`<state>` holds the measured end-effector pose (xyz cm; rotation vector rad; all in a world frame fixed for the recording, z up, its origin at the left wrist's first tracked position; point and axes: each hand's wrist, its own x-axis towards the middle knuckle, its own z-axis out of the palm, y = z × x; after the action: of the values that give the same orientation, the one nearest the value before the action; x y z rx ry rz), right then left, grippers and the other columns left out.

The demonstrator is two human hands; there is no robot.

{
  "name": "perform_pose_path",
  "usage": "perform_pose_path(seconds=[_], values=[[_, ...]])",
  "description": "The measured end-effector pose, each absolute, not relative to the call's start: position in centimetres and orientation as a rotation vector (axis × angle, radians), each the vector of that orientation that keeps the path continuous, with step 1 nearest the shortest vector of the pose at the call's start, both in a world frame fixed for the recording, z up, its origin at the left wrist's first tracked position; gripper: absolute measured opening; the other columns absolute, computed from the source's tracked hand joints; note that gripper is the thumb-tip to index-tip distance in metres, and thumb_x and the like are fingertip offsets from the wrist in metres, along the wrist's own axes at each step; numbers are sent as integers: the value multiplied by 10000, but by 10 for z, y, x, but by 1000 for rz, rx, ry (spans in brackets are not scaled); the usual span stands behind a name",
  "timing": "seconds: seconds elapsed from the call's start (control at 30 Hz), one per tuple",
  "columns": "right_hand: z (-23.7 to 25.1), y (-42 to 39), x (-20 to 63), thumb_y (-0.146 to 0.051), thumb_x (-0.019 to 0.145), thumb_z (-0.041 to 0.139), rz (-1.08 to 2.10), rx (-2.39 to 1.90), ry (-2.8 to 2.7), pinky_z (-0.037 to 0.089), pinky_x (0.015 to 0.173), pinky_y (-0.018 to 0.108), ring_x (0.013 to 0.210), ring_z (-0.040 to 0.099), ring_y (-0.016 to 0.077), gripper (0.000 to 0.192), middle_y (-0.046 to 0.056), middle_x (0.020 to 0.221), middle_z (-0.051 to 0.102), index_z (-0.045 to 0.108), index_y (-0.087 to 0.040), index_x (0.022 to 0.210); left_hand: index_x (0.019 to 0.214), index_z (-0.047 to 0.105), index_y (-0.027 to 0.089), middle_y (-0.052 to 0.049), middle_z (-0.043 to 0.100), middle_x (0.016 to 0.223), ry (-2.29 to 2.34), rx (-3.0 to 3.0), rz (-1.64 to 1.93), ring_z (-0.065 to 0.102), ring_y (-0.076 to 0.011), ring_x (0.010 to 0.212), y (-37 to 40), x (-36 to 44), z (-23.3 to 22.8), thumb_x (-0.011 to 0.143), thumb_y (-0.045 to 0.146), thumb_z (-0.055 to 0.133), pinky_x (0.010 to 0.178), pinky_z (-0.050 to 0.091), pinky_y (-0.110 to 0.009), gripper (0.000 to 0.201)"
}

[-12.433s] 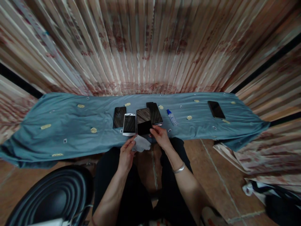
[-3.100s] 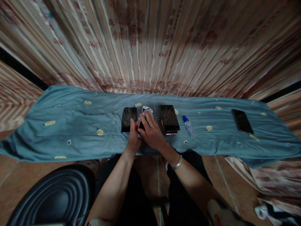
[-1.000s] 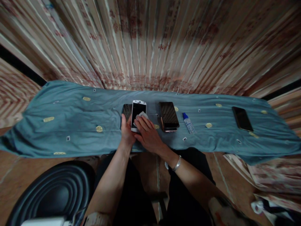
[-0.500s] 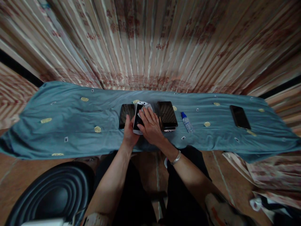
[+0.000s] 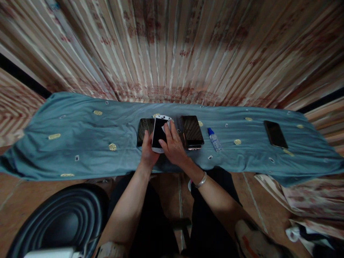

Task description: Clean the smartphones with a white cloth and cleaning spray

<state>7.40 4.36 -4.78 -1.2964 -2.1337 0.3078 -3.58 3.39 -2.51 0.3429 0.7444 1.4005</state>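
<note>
The left hand (image 5: 148, 150) gripped the white-framed phone (image 5: 159, 133) by its lower edge, fingers closed, steadying it above the table (image 5: 80, 143). The right hand (image 5: 173, 145) pressed a white wipe (image 5: 167, 124) flat against its screen, with dark phones (image 5: 191, 131) lying just right of the fingers.

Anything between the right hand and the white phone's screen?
Yes: a small white cloth sits under the right hand, between its fingers and the white phone. The left hand grips the phone directly at its lower left edge; nothing visible lies between them.
</note>
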Motion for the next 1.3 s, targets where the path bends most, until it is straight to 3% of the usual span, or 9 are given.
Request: perform_pose_path(seconds=[0.3, 0.5, 0.7, 0.97, 1.1, 1.3], values=[[-50, 28, 68, -442, 997, 399, 370, -1255, -2179, 284, 1197, 492, 1516, 140, 304, 697, 220, 1632, 113, 212, -46, 1539, 993, 726, 153, -93, 759, 1045, 844, 373, 1478, 595, -265, 1245, 38, -42, -32, 968, 516, 326, 1071, 461, -383, 541], [-52, 19, 66, -454, 1002, 378, 434, -1218, -2206, 276, 1204, 492, 1515, 144, 309, 694, 252, 1619, 133, 245, -8, 1517, 976, 730, 172, -92, 767, 1001, 870, 377, 1492, 624, -288, 1201, 42, -48, -37, 935, 579, 369, 1016, 507, -407, 545], [-57, 11, 65, -472, 1001, 377, 441, -1164, -2231, 286, 1191, 541, 1521, 115, 303, 706, 216, 1632, 123, 176, -76, 1550, 980, 721, 157, -94, 768, 980, 854, 340, 1521, 665, -278, 1131, 46, -52, -36, 941, 564, 359, 977, 528, -400, 547], [-62, 2, 65, -500, 998, 372, 445, -1071, -2276, 277, 1195, 548, 1522, 97, 310, 741, 249, 1620, 133, 167, -43, 1543, 908, 708, 156, -91, 762, 852, 842, 222, 1576, 699, -276, 1040, 56, -56, -40, 946, 574, 340, 934, 549, -406, 558], [-65, -1, 66, -507, 1001, 350, 440, -1028, -2302, 302, 1188, 530, 1519, 115, 319, 743, 282, 1601, 163, 197, -3, 1526, 928, 708, 160, -99, 761, 893, 852, 192, 1632, 693, -277, 1058, 56, -55, -38, 942, 564, 362, 940, 550, -414, 532], [-68, -5, 67, -518, 995, 367, 434, -1021, -2303, 307, 1182, 547, 1515, 141, 319, 750, 258, 1609, 166, 168, -44, 1541, 909, 708, 154, -106, 761, 925, 850, 168, 1645, 680, -273, 1095, 56, -55, -36, 952, 540, 342, 964, 541, -421, 534]])
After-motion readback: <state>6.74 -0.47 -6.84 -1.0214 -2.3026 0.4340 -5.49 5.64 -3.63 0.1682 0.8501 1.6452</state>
